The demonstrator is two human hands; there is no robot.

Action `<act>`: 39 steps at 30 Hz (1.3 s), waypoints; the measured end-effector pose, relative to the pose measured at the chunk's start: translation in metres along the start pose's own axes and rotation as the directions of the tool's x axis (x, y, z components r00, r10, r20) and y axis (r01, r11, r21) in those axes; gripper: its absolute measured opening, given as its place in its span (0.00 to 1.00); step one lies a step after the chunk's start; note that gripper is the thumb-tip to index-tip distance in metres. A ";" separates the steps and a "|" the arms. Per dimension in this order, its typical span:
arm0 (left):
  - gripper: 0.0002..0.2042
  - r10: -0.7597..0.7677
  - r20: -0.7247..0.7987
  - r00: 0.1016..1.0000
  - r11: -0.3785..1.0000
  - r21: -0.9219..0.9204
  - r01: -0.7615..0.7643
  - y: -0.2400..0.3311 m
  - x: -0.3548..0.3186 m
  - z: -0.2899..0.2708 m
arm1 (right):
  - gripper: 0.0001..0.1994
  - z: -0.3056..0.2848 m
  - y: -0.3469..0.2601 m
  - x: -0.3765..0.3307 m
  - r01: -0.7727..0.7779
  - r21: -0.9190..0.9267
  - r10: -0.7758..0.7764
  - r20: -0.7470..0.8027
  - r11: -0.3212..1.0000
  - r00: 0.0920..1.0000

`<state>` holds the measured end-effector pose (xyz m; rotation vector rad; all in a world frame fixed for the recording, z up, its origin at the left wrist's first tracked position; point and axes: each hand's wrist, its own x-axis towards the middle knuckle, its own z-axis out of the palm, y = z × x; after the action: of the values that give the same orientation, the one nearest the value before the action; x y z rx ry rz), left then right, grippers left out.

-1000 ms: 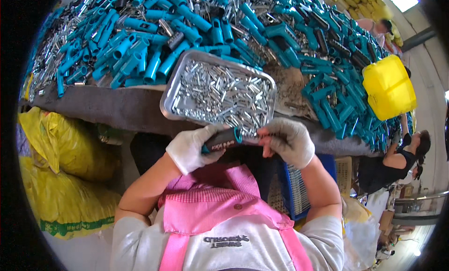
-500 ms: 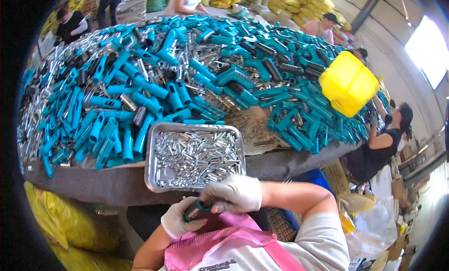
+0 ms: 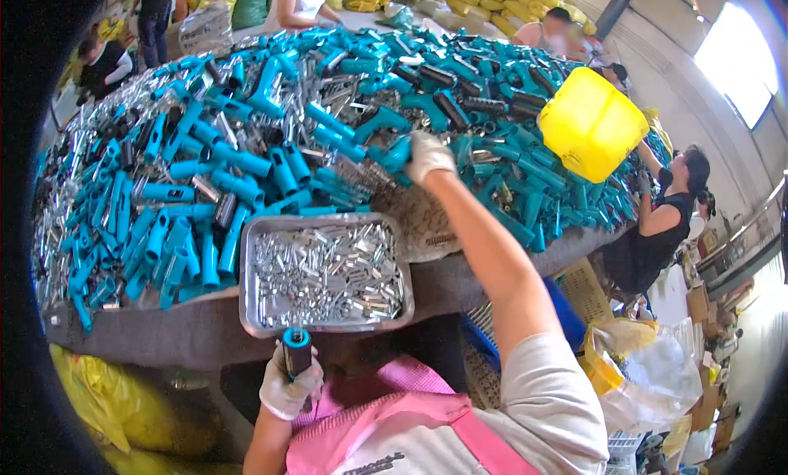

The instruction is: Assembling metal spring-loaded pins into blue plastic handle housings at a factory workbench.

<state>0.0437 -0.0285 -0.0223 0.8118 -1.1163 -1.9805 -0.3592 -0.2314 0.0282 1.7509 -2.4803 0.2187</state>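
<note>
A bright yellow plastic bucket (image 3: pixel 591 124) lies tipped on its side at the far right of the bench (image 3: pixel 164 331), whose grey covered edge runs along the front. Beside that corner a person in a black top (image 3: pixel 657 229) sits bent toward the heap. Under the bench's left end slump bulging yellow sacks (image 3: pixel 123 401). On the floor to the right stands a clear plastic bag (image 3: pixel 657 376), with brown cardboard boxes (image 3: pixel 706 311) just beyond it.

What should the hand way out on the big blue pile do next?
Probably close on a teal handle and bring it back. The right hand is stretched onto the pile, touching it, while the left hand holds one handle piece upright near the tray of metal pins.
</note>
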 end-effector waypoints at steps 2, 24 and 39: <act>0.16 -0.009 -0.034 0.999 0.995 0.094 0.012 0.000 -0.003 0.002 | 0.31 -0.024 0.002 -0.037 -0.011 -0.005 0.011 -0.065 1.000 0.998; 0.20 -0.384 0.308 0.871 0.761 0.639 0.110 -0.031 -0.063 0.005 | 0.18 -0.069 -0.062 -0.275 0.483 0.791 -0.927 0.329 0.375 0.181; 0.16 -0.121 0.191 0.974 0.258 0.954 -0.155 -0.050 -0.071 0.012 | 0.13 -0.034 -0.054 -0.318 -0.482 0.561 -0.557 0.813 0.673 0.168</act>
<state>0.0593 0.0533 -0.0491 1.1341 -2.5926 -1.1305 -0.2014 0.0518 0.0138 3.1800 -3.5354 0.0214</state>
